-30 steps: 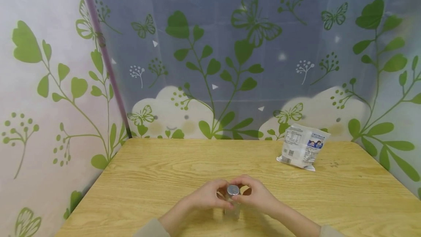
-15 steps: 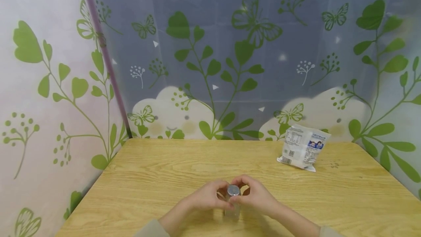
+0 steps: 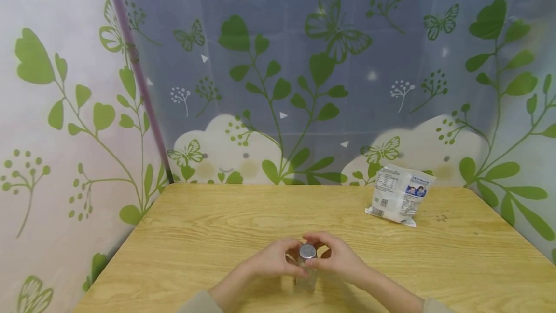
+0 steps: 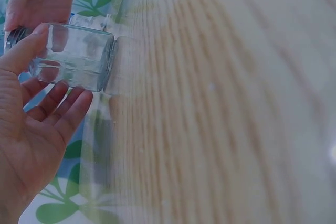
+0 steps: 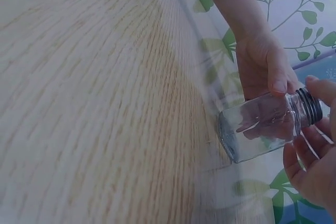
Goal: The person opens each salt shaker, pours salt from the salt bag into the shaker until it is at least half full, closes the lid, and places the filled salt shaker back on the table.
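Note:
A small clear glass bottle (image 3: 306,282) with square sides stands upright on the wooden table, capped by a silver metal lid (image 3: 308,251). In the left wrist view the glass body (image 4: 79,59) looks see-through, with no contents I can make out. My left hand (image 3: 274,258) holds the bottle's upper body between thumb and fingers. From the other side, my right hand (image 3: 340,259) pinches the lid at the top. The right wrist view shows the ridged lid edge (image 5: 311,106) between the right thumb and fingers.
A white printed packet (image 3: 400,194) stands at the back right of the table (image 3: 217,216). Behind it hangs a blue curtain (image 3: 269,76) with green leaves and butterflies. Another pale patterned sheet (image 3: 65,134) borders the left side.
My right fingers have shifted slightly around the lid, the index finger reaching further left. Left hand, bottle and packet stay in place.

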### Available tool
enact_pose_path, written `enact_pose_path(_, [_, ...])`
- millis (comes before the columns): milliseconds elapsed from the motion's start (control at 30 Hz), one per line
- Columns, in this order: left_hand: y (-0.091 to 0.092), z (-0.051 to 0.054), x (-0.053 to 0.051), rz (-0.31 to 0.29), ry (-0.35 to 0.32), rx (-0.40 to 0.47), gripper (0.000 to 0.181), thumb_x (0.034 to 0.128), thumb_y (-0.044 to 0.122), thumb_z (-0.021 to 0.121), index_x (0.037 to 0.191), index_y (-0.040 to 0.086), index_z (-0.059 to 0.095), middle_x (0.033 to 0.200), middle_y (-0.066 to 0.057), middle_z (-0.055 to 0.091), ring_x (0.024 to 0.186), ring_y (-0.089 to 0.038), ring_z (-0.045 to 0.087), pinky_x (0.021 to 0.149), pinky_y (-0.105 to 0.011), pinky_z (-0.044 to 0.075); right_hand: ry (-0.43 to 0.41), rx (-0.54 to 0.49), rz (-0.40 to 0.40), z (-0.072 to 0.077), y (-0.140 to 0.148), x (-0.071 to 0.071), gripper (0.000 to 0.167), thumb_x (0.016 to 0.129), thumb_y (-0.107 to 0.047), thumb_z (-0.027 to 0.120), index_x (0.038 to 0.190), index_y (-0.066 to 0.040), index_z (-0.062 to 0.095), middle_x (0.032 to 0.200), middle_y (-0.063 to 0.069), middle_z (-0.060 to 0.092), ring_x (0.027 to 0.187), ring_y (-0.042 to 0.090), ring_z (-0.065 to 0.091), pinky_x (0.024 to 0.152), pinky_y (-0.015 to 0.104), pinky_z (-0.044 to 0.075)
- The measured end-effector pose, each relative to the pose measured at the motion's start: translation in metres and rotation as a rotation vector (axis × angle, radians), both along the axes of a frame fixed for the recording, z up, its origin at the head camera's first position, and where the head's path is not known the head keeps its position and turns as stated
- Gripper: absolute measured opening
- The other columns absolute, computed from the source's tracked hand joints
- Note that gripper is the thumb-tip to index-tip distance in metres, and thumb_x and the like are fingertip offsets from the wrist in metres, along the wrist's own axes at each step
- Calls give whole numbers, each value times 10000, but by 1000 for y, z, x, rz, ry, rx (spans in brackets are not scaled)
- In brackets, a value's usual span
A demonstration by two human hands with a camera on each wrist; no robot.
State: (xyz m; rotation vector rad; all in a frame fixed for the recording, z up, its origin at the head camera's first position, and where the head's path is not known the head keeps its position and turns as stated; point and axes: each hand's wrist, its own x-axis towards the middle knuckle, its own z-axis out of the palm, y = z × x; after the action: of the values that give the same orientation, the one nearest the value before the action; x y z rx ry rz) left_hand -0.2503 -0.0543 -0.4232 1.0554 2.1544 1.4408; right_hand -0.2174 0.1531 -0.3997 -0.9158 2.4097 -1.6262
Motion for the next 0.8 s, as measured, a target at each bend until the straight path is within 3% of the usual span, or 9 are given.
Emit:
enact_pose_path(167, [0, -1, 0, 12, 19, -8, 287, 772, 152, 746, 1009, 82, 600, 907, 72, 600, 880, -60, 572, 781, -232, 483, -33, 14, -53, 0, -2, 1, 392, 799, -171, 731, 1106, 9, 566, 979, 80, 568, 887, 126, 509, 650, 256, 471])
enact_pose_path(467, [-1, 0, 1, 8, 1, 7, 295, 779, 147, 745, 1030, 89, 602, 920, 55, 595, 896, -73, 561, 788, -241, 484, 5, 1, 4, 1, 0, 2, 326, 843, -149, 680, 1137, -30, 603, 1079, 93, 546, 946, 146, 487, 691, 268, 470])
enact_pose_path(667, [-1, 0, 1, 9, 3, -7, 299, 786, 157, 735, 1043, 94, 596, 925, 53, 593, 898, -78, 559, 790, -239, 480, 20, 9, -6, 2, 0, 2, 462, 839, -170, 687, 1222, 33, 525, 1081, 111, 543, 949, 145, 499, 697, 273, 478])
enact_pose_path(800, [-1, 0, 1, 8, 11, -11, 299, 784, 163, 732, 1039, 88, 595, 922, 56, 594, 891, -73, 563, 792, -237, 478, 19, 21, -34, 3, -2, 3, 475, 807, -187, 721, 1173, 42, 523, 1032, 98, 546, 921, 138, 503, 674, 277, 479])
